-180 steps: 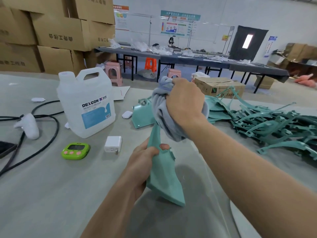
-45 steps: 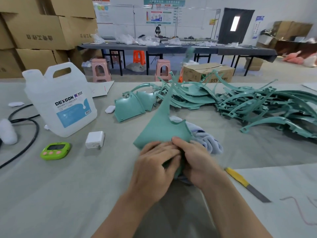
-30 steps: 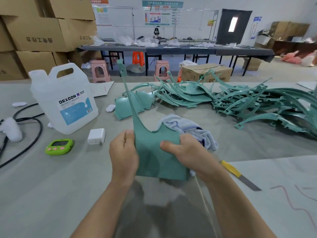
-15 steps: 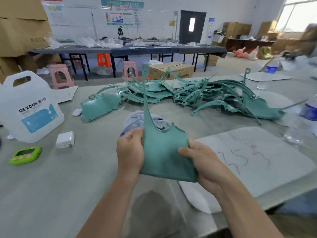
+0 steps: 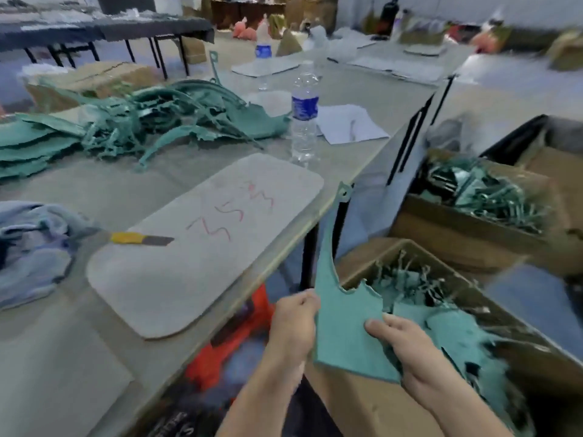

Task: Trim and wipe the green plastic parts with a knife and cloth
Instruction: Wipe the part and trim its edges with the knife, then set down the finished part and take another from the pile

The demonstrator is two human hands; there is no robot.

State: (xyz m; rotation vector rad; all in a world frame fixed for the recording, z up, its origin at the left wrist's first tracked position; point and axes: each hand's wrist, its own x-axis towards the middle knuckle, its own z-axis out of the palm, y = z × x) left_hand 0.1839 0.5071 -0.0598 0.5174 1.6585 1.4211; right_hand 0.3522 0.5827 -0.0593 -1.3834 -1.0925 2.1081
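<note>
Lower centre: left hand (image 5: pixel 293 323) and right hand (image 5: pixel 407 348), each grip pinching one side of the green plastic part (image 5: pixel 344 335), over a cardboard box (image 5: pixel 362 408).

text: red marks (image 5: pixel 230 216) on grey board (image 5: pixel 176 279) on the counter (image 5: pixel 79 357), hand-drawn squiggles, perhaps 5s and 3s, not surely legible | near water bottle (image 5: pixel 304 121): blue label, print too blurred to read | far water bottle (image 5: pixel 263 52): blue label, unreadable | dark item (image 5: pixel 179 427) below the counter edge: white lettering, cut off, unreadable
</note>
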